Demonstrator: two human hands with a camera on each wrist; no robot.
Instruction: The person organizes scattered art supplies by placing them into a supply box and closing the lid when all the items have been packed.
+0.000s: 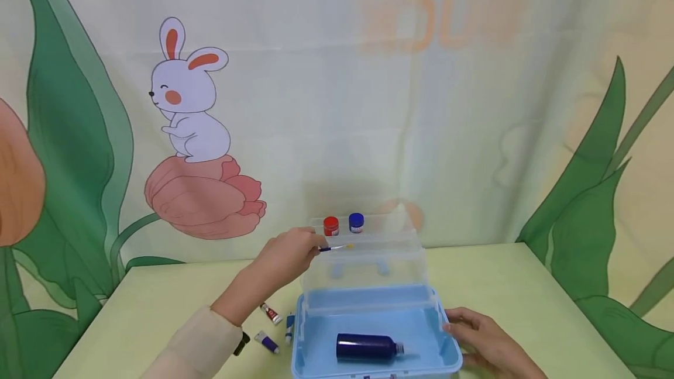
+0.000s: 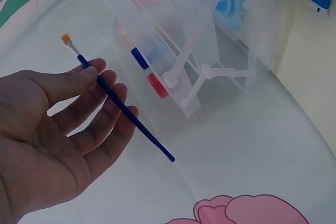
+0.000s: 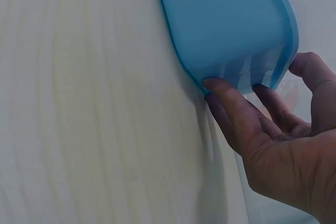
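My left hand pinches a thin paintbrush between thumb and fingers, over the raised clear lid and upper trays. The brush has a dark blue handle, a silver ferrule and orange-yellow bristles. Just behind it, a red-capped paint jar and a blue-capped paint jar sit in the top tray. My right hand grips the right side of the light blue storage box, thumb and fingertips at its edges. A dark blue bottle lies on its side inside the box.
Left of the box, several paint tubes lie on the pale table, among them a red one, a purple one and a blue one. A printed cloth with a rabbit and flowers hangs behind.
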